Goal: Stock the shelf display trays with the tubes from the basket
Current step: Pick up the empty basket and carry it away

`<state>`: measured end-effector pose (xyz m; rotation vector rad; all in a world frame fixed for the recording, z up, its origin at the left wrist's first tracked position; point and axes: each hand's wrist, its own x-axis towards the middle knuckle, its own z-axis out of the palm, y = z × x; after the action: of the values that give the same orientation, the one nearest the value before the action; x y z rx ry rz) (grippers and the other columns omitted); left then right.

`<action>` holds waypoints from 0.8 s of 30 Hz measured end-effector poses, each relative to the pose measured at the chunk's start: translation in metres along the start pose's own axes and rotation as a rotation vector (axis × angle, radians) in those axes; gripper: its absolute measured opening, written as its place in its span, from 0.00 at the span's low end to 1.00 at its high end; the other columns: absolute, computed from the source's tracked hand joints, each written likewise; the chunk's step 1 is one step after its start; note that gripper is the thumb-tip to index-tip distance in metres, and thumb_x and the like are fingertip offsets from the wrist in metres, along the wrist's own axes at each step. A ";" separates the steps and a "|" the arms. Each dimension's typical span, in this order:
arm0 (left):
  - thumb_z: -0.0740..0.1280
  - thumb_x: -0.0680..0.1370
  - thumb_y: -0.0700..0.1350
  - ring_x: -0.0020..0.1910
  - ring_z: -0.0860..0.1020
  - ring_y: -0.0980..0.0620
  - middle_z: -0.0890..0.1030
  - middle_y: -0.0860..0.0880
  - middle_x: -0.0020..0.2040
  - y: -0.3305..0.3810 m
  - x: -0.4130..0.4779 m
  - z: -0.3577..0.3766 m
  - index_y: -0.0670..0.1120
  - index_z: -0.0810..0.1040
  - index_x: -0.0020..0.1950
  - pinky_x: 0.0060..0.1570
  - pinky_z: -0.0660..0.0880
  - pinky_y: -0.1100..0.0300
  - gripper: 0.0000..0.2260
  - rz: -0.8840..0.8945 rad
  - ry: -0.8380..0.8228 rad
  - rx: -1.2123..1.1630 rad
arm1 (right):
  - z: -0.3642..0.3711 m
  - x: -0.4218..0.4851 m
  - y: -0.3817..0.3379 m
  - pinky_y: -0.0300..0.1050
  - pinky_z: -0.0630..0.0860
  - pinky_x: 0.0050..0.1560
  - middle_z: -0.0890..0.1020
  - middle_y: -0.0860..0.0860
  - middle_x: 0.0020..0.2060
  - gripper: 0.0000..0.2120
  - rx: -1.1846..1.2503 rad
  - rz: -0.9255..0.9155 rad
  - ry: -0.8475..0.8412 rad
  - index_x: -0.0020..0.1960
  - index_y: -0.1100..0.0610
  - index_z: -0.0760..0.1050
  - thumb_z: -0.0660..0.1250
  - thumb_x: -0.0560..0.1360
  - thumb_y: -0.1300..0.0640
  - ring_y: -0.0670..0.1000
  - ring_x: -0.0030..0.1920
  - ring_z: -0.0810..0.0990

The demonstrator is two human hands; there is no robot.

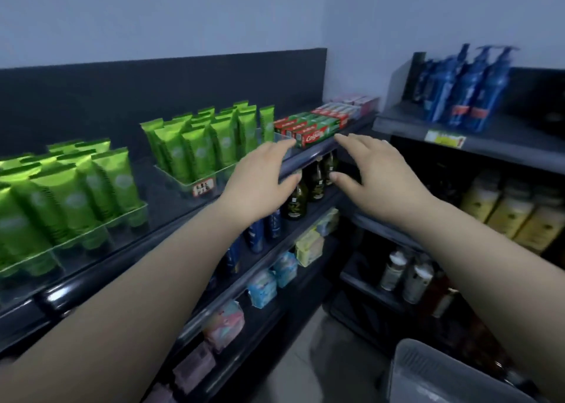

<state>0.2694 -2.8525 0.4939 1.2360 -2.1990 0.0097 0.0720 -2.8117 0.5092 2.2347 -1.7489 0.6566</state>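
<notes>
Work done: Lots of green tubes (pixel 198 139) are already stood up in two clear trays on the top shelf (pixel 315 155). Most of the job looks finished.
Work left: A small gap seems to be left at the front right of the middle tray (pixel 183 185), so a few more tubes may be needed there. It cannot be told how many tubes are waiting.
Left hand: The left hand (pixel 260 176) is held out with loose, spread fingers. Nothing is held in it. Its fingertips are at the shelf edge, just beside the toothpaste boxes (pixel 312 127).
Right hand: The right hand (pixel 376 170) is also stretched out with its fingers spread, and nothing is gripped. It is near the same boxes.
Left tray: The left tray (pixel 101 234) is packed with rows of green tubes, flat ends up.
Middle tray: This tray is filled with green tubes too, and a small price label (pixel 203 187) is stuck on its front.
Basket: Only a corner of the grey basket (pixel 443 372) is seen, low on the right. No tubes can be seen in it from here.
Other shelves: Dark bottles (pixel 305 188) are kept under the top shelf, and blue bottles (pixel 470 90) are lined up on the far right.
</notes>
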 end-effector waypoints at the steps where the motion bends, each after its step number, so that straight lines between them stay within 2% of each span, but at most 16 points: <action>1: 0.65 0.77 0.51 0.68 0.69 0.46 0.70 0.45 0.69 0.002 0.007 0.009 0.47 0.63 0.74 0.64 0.66 0.54 0.27 0.023 -0.009 -0.025 | 0.001 -0.003 0.007 0.55 0.57 0.72 0.66 0.56 0.72 0.31 -0.022 0.046 0.000 0.75 0.54 0.60 0.63 0.76 0.46 0.56 0.72 0.63; 4: 0.65 0.77 0.52 0.67 0.69 0.47 0.70 0.46 0.69 0.007 0.025 0.037 0.48 0.63 0.73 0.62 0.66 0.56 0.26 0.084 -0.043 -0.086 | 0.006 -0.017 0.029 0.55 0.54 0.74 0.63 0.56 0.73 0.31 -0.056 0.185 -0.017 0.76 0.53 0.57 0.62 0.77 0.45 0.55 0.74 0.59; 8: 0.64 0.77 0.52 0.65 0.71 0.47 0.69 0.47 0.70 0.014 0.038 0.078 0.50 0.62 0.74 0.59 0.66 0.58 0.26 0.148 -0.123 -0.201 | 0.010 -0.045 0.054 0.52 0.55 0.74 0.62 0.55 0.74 0.31 -0.046 0.343 -0.031 0.76 0.53 0.56 0.61 0.78 0.46 0.54 0.74 0.58; 14: 0.64 0.77 0.52 0.67 0.68 0.47 0.69 0.47 0.70 0.035 0.039 0.132 0.50 0.61 0.74 0.64 0.67 0.54 0.27 0.237 -0.228 -0.315 | 0.020 -0.096 0.077 0.51 0.58 0.73 0.62 0.54 0.74 0.30 -0.061 0.559 -0.033 0.76 0.53 0.56 0.61 0.78 0.46 0.54 0.74 0.59; 18: 0.64 0.77 0.51 0.67 0.68 0.49 0.68 0.48 0.70 0.057 0.029 0.162 0.50 0.60 0.75 0.62 0.64 0.61 0.27 0.273 -0.288 -0.394 | 0.026 -0.134 0.089 0.49 0.58 0.72 0.62 0.53 0.74 0.30 -0.042 0.659 -0.026 0.76 0.53 0.56 0.62 0.78 0.47 0.53 0.74 0.58; 24: 0.63 0.78 0.52 0.69 0.66 0.49 0.66 0.49 0.71 0.099 0.016 0.202 0.52 0.58 0.75 0.58 0.60 0.63 0.27 0.274 -0.332 -0.436 | 0.025 -0.180 0.120 0.46 0.57 0.71 0.64 0.53 0.73 0.29 -0.063 0.725 0.008 0.75 0.54 0.58 0.63 0.78 0.49 0.52 0.73 0.59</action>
<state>0.0853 -2.8679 0.3650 0.7292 -2.4588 -0.5706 -0.0715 -2.6996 0.3898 1.5096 -2.5355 0.7120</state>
